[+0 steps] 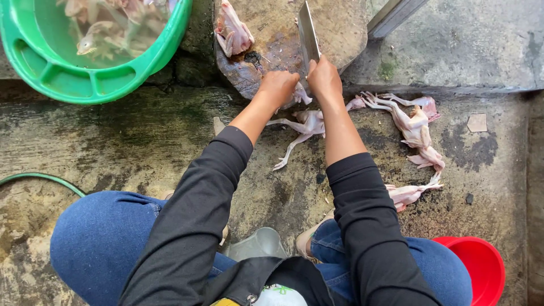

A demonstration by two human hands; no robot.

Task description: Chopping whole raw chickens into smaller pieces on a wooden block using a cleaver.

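Note:
My right hand (pixel 324 77) grips the handle of a cleaver (pixel 308 35), whose blade stands over a round wooden chopping block (pixel 345 28). My left hand (pixel 277 86) is closed on a pale skinned carcass piece (pixel 302 96) at the block's front edge. Another skinned piece (pixel 232 34) lies on the block's left side. Below my hands a skinned frog-like carcass (pixel 300 127) with long legs lies on the wet concrete.
Several more skinned carcasses (pixel 416 127) lie on the floor to the right. A green basin (pixel 73 79) of water with carcasses stands at top left. A red bucket (pixel 481 266) sits at bottom right, a green hose (pixel 42 178) at left.

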